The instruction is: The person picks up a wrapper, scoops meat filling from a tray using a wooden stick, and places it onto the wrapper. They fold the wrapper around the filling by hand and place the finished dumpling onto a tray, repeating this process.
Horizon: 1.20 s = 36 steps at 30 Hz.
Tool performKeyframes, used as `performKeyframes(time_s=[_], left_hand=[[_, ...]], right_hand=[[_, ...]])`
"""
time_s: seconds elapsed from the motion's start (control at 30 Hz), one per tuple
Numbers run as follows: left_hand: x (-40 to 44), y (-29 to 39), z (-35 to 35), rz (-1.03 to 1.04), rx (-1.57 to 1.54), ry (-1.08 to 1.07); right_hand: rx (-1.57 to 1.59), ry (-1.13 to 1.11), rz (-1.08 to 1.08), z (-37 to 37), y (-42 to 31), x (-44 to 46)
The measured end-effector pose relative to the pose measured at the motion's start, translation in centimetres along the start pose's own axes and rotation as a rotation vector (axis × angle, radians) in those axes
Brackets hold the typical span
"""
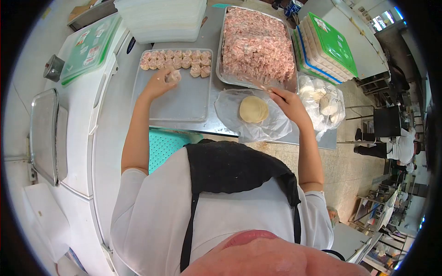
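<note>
Holding a dumpling (173, 77) over a shallow tray (179, 102), and a slim tool (254, 82) beside the pink mince (258, 50).

The hands are working apart: the left hand (159, 84), left of centre in the upper frame, is gripping the dumpling in its fingers, while the right hand (288, 106), right of centre, is clasping the tool, whose far end is reaching over the near edge of the metal tray (228, 81) of mince. More dumplings (178, 63) are sitting in rows along the tray's far side, a few extra filling its right corner. Round wrappers (253, 109) are lying stacked on a plastic sheet (228, 110) near the centre. A clear bag (326, 105) of pale pieces is resting on the surface (323, 140) to their right, and green-lidded boxes (329, 40) are standing at the upper right.
</note>
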<state>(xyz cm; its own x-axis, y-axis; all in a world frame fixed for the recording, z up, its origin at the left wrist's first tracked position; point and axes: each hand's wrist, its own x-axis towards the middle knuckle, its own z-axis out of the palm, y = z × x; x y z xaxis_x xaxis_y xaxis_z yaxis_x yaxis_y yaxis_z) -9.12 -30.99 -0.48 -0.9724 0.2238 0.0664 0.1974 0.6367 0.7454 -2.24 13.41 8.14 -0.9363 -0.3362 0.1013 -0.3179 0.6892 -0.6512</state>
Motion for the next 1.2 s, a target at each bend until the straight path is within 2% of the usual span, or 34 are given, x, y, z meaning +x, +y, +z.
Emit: performKeyframes(time_s=[0.03,0.1,0.13,0.2,0.33,0.4,0.53,0.63,0.7,0.73,0.8,0.87,0.93,1.0,1.03,1.1,1.13,1.2], left_hand=[[0.0,-1.6,1.2,-0.004,0.001,-0.004],[0.2,-3.6,2.7,0.132,0.214,0.194],[0.4,-2.7,2.8,0.133,0.216,0.187],[1.1,-0.6,4.0,-0.113,0.132,0.152],[3.0,-0.3,6.5,-0.064,0.084,0.244],[4.2,-1.0,7.9,0.007,0.210,0.362],[5.3,-1.8,8.8,-0.066,0.182,0.310],[5.4,-1.5,8.2,0.008,0.228,0.297],[4.5,0.2,7.4,-0.097,0.279,0.130],[4.0,1.2,7.9,-0.093,0.283,0.127],[2.6,3.0,9.0,-0.013,0.562,0.285],[1.9,8.7,10.6,0.053,0.518,0.306],[1.2,14.5,13.2,0.116,0.473,0.331],[0.5,18.7,16.1,0.114,0.093,0.271],[0.2,19.8,17.4,0.106,0.100,0.275],[-0.4,21.0,19.5,-0.038,-0.016,0.074],[-0.8,21.0,20.3,-0.045,-0.008,0.076],[-1.4,20.8,22.0,-0.083,0.027,-0.082]], right_hand=[[0.004,-0.003,0.004,0.0,0.7,-1.0],[0.177,0.053,0.265,0.0,2.0,-2.9],[0.182,0.055,0.270,0.0,3.1,-3.8],[0.258,0.060,0.431,-0.3,4.7,-5.1],[0.263,0.079,0.434,-1.0,6.2,-5.9],[0.227,0.076,0.334,-1.5,6.2,-5.5],[0.105,-0.058,0.416,-3.4,6.9,-3.8],[-0.424,-0.152,0.156,-6.1,9.4,-1.1],[-0.656,-0.119,0.035,-8.8,11.0,1.3],[-0.737,-0.077,-0.041,-10.0,11.6,2.5],[-0.812,-0.026,-0.112,-11.7,11.6,5.1],[-0.871,0.000,-0.116,-10.0,14.3,7.9],[-0.840,0.038,-0.293,-6.1,17.2,8.9],[-0.840,-0.021,-0.312,-5.0,15.9,8.4],[-0.847,-0.078,-0.328,-4.8,15.5,7.8],[-0.808,-0.141,-0.393,-4.8,15.6,6.5],[-0.778,-0.199,-0.448,-5.0,15.3,5.7],[-0.777,-0.250,-0.488,-5.5,14.0,3.7]])
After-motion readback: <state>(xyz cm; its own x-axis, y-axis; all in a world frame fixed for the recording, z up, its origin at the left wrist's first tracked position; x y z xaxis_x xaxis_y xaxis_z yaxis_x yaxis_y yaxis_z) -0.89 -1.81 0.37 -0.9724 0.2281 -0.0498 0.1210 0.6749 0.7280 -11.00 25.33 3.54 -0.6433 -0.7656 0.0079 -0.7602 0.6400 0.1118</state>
